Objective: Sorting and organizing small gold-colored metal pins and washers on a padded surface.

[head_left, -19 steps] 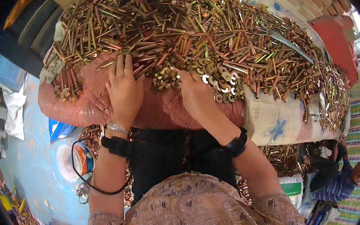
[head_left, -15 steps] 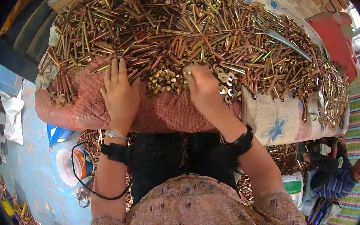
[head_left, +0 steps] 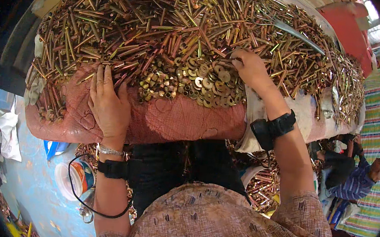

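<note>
My left hand [head_left: 109,108] lies flat with its fingers stretched out on the red patterned cloth [head_left: 185,120], fingertips touching the edge of a heap of brassy metal tubes [head_left: 131,14]. My right hand [head_left: 253,70] is at the heap just beyond the washers, thumb and fingers bent together; whatever is between them is too small to make out. Between the hands, at the near edge of the heap, sit a cluster of small nuts [head_left: 159,86] and a pile of flat round washers [head_left: 213,86]. Left of my left hand, several bolts with nuts and washers [head_left: 54,98] lie on the cloth.
A metal tool with a curved handle [head_left: 298,36] rests on the heap at the far right. A white cloth [head_left: 299,104] covers the near right edge. Below left stands a white bucket [head_left: 63,179] on the blue floor. Another person [head_left: 356,178] sits at the right.
My right hand has moved right and away from me, off the nuts and past the washers, uncovering the washer pile. My left hand stays flat on the cloth. The view has shifted slightly.
</note>
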### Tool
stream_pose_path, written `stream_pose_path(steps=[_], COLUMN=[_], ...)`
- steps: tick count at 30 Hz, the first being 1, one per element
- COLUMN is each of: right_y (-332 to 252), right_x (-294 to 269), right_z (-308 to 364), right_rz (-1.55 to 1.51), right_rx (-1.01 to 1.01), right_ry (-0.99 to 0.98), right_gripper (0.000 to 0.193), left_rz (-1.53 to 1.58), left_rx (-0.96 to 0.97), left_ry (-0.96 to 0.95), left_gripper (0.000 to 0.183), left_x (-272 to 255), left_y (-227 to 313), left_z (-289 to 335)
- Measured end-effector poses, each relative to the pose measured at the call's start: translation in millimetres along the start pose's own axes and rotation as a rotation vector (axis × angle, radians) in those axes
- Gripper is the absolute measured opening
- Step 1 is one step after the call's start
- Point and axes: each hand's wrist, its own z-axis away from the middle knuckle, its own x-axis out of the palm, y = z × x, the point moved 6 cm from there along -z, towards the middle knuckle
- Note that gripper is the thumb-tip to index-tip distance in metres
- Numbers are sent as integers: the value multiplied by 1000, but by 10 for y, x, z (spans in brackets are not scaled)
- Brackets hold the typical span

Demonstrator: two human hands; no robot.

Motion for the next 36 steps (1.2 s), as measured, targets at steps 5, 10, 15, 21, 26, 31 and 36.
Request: stream_pose_path(steps=[5, 10, 15, 21, 26, 31, 36], right_y=[-23, -98, -187, -212, -700, -1244, -1068], right_x=[17, 20, 23, -198, -261, 218, 39], right_z=[-6, -19, 44, 169, 431, 751, 782], right_rz=[10, 90, 247, 28, -434, -931, -591], right_rx=[34, -71, -165, -18, 66, 46, -94], right_ry=[-43, -135, -38, 221, 262, -20, 240], right_gripper=[17, 17, 15, 17, 13, 11, 15], left_rz=[-26, -12, 16, 75, 735, 1513, 1451], left_rx=[16, 45, 45, 126, -69, -437, -646], left_ry=[22, 57, 59, 239, 19, -631, -815], left_gripper=[49, 49, 48, 40, 25, 33, 29], left_x=[28, -25, -12, -176, -286, 174, 126], left_y=[-9, 7, 4, 25, 389, 891, 746], left_z=[10, 5, 15, 52, 339, 887, 1006])
